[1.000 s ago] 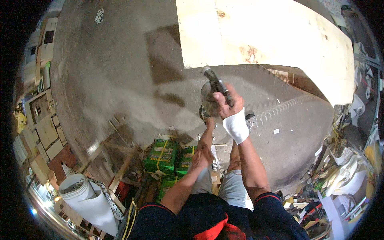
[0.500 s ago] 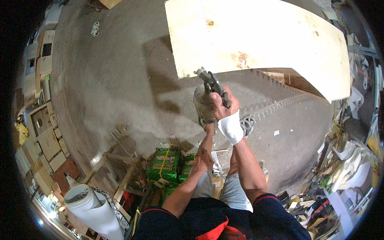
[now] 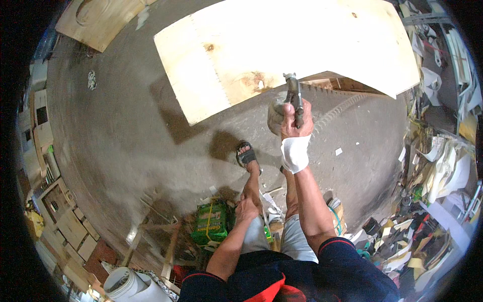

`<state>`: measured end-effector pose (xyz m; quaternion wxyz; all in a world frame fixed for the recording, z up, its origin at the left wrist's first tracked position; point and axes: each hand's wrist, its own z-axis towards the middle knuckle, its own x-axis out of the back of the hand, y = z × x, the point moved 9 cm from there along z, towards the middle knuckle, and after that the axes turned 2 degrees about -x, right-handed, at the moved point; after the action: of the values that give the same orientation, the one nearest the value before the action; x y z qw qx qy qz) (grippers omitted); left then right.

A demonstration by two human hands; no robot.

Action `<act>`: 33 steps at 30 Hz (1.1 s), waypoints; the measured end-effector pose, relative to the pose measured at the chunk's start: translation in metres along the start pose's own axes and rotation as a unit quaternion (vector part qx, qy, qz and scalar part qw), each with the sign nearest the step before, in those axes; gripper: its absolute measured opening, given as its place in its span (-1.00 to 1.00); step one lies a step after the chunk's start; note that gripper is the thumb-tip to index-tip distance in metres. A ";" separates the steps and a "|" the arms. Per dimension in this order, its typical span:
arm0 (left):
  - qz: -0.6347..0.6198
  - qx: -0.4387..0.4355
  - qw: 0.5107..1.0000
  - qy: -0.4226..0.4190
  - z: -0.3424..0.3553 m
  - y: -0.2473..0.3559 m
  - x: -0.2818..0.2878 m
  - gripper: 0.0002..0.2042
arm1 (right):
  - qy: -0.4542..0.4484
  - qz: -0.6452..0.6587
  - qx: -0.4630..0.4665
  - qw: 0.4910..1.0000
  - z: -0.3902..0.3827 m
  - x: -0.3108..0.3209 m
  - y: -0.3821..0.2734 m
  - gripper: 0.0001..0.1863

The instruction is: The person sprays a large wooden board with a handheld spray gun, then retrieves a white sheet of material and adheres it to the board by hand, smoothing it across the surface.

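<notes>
Far and centre, wooden board (image 3: 282, 45), raised over floor (image 3: 131, 141). Just near of board's near edge, spray gun (image 3: 292, 100) in right hand (image 3: 297, 121), with cup (image 3: 275, 115) on gun's left side. Left of and nearer than right hand, sandalled foot (image 3: 246, 155) on floor. Nearer again, left hand (image 3: 246, 209) on left knee. Left of that knee, bound package (image 3: 211, 226) on wooden frame (image 3: 161, 241). Far left, second board (image 3: 100, 20) flat on floor. Along left rim, stacked boxes (image 3: 65, 221). Near left, paper roll (image 3: 123, 284). Along right rim, heaped scraps (image 3: 432, 211).
</notes>
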<state>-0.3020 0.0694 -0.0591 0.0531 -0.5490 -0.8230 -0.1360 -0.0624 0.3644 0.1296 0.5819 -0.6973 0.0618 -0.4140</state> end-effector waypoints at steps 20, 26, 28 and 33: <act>0.050 -0.031 0.998 0.036 0.018 0.021 -0.001 -0.27 | 0.022 0.025 -0.038 0.999 0.103 0.071 0.038 -0.59; 0.044 -0.030 0.998 0.031 0.010 0.030 0.012 -0.29 | 0.003 0.022 -0.011 1.000 0.095 0.055 0.023 -0.63; 0.018 -0.011 1.000 -0.007 0.012 0.028 0.011 -0.26 | -0.050 0.003 -0.005 0.999 0.079 0.032 0.013 -0.60; 0.061 -0.030 0.997 0.027 0.011 0.026 0.018 -0.32 | -0.194 0.054 -0.021 0.979 0.025 -0.025 -0.014 -0.64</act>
<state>-0.2847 0.0976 -0.0612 0.0669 -0.5959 -0.7816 -0.1716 -0.0676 0.4016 0.1294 0.5892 -0.7722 -0.0059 -0.2376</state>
